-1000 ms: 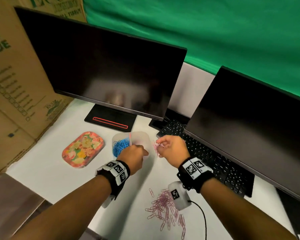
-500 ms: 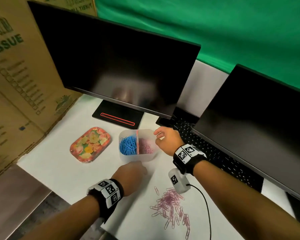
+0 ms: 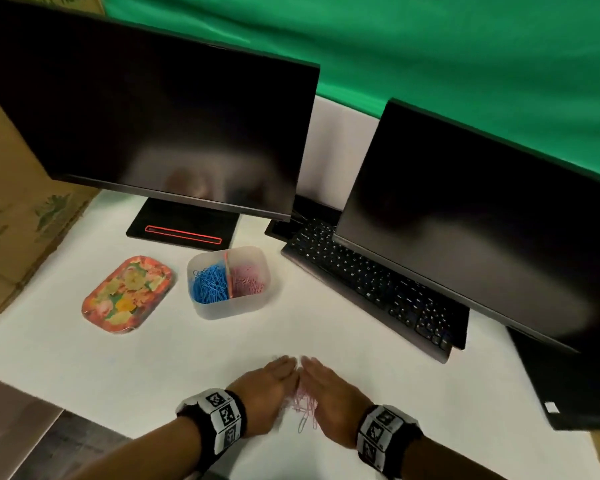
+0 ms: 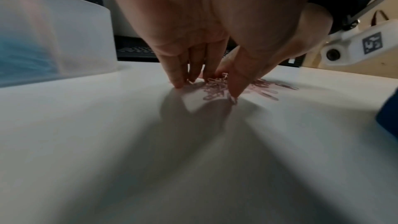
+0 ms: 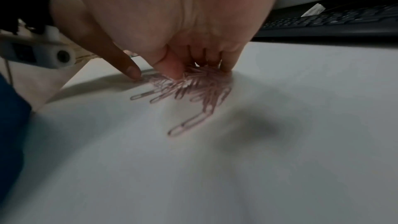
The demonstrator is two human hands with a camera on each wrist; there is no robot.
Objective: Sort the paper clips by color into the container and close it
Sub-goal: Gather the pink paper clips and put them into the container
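A loose pile of pink paper clips (image 3: 303, 407) lies on the white table near its front edge. My left hand (image 3: 279, 377) and right hand (image 3: 321, 377) stand on either side of it, fingers straight and tips nearly meeting beyond it. In the left wrist view the left hand (image 4: 206, 89) touches the table with clips (image 4: 215, 88) between thumb and fingers. In the right wrist view the right hand (image 5: 200, 72) rests on the clips (image 5: 193, 89). The translucent container (image 3: 234, 308) stands open farther back, blue clips (image 3: 208, 284) left of its divider, pink clips (image 3: 250, 280) right. Its floral lid (image 3: 127, 294) lies to its left.
Two dark monitors (image 3: 146, 119) (image 3: 482, 216) stand at the back, with a black keyboard (image 3: 371, 289) under the right one. A cardboard box (image 3: 11, 202) borders the left side. The table edge (image 3: 84, 419) runs close to my left forearm.
Both hands have pulled back from the container to the pink pile near the front edge and closed in on it from both sides. The pile looks more bunched together.
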